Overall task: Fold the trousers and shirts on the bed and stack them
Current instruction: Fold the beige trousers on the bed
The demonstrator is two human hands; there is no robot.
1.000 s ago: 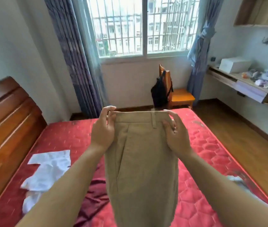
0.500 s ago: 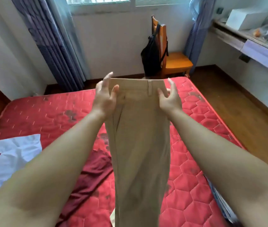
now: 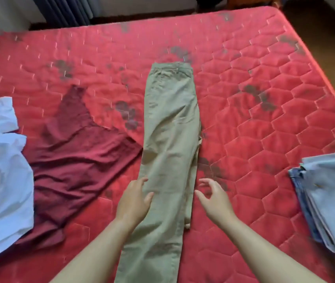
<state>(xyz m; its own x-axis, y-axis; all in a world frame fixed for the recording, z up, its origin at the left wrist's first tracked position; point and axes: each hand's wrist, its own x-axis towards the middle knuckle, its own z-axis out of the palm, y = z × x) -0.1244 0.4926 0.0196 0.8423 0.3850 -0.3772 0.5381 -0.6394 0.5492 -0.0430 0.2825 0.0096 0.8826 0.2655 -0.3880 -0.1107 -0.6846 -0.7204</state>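
Khaki trousers lie flat on the red quilted mattress, legs folded one over the other, waistband at the far end. My left hand hovers at the left edge of the trouser legs with loosely spread fingers, holding nothing. Just right of the legs, my right hand is open and apart from the cloth. A dark red shirt lies rumpled to the left, and a crumpled white shirt lies at the far left edge.
A stack of folded blue and grey garments rests at the right edge of the bed. Dark curtains hang beyond the far side. Wooden floor shows at the right.
The trousers, held up by the waistband in both hands, now lie flat on the mattress. Both hands have let go and pulled back to the legs. The view has tilted down.
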